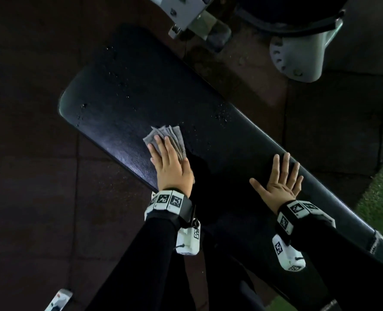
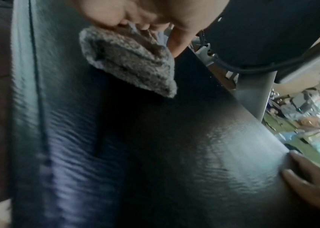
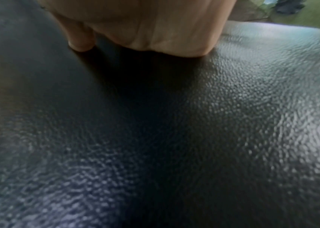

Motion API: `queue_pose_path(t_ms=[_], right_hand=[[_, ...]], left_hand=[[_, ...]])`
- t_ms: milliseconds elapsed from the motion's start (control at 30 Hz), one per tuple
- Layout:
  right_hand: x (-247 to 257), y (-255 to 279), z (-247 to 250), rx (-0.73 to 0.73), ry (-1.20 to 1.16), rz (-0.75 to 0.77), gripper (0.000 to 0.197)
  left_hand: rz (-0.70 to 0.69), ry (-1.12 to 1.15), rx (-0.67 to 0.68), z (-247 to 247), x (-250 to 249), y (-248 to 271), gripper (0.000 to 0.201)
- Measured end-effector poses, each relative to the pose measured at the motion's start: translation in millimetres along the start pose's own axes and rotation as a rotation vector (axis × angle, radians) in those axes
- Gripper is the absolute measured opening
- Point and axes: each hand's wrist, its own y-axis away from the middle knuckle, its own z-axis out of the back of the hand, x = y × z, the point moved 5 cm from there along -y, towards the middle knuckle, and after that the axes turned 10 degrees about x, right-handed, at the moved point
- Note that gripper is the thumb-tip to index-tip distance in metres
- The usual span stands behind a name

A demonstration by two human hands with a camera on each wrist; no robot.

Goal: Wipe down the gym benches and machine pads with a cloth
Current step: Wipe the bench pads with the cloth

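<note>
Droplets (image 1: 222, 113) sit scattered on the black bench pad (image 1: 123, 90), most of them beyond the cloth toward the pad's wide rounded end and along its far edge. Grey cloth (image 1: 163, 136), folded into layers, lies flat on the pad near its near edge. Left hand (image 1: 170, 167) presses it down with straight fingers; no curl round the fabric is visible, and the wrist view shows the fingers on top of the fuzzy cloth (image 2: 129, 61). Right hand (image 1: 278, 182) rests palm-down on the narrower stretch of the pad, fingers spread, holding nothing.

Risks, judged:
- Cloth only pressed, not gripped: a fast stroke could let the hand slide off it or the folded layers fan apart, leaving streaks.
- Wet vinyl looks slick: the bracing right hand may skid if weight goes onto it.
- Droplets at the pad's far edge could be missed if strokes stop short.
- Pad area under the right hand goes unwiped unless that hand shifts.
</note>
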Motion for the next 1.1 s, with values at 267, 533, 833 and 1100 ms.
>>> queue_pose_path(t_ms=[267,533,833,1100], right_hand=[[42.1,11.5,8.9,-0.262,-0.085,-0.031,0.085],[209.4,5.0,-25.7,-0.228,0.138,0.341,0.075],[245.4,11.9,-55.1,-0.201,0.287,0.448,0.067],[245.8,-1.0,-43.9,-0.188,0.373,0.475,0.055]], left_hand=[[-0.108,-0.393,0.076,80.3,51.7,-37.4,0.061],[-0.098,-0.586,0.162,143.3,85.2,-103.0,0.067],[-0.103,-0.553,0.215,138.7,95.2,-108.1,0.065],[-0.103,-0.538,0.221,137.8,96.2,-109.1,0.065]])
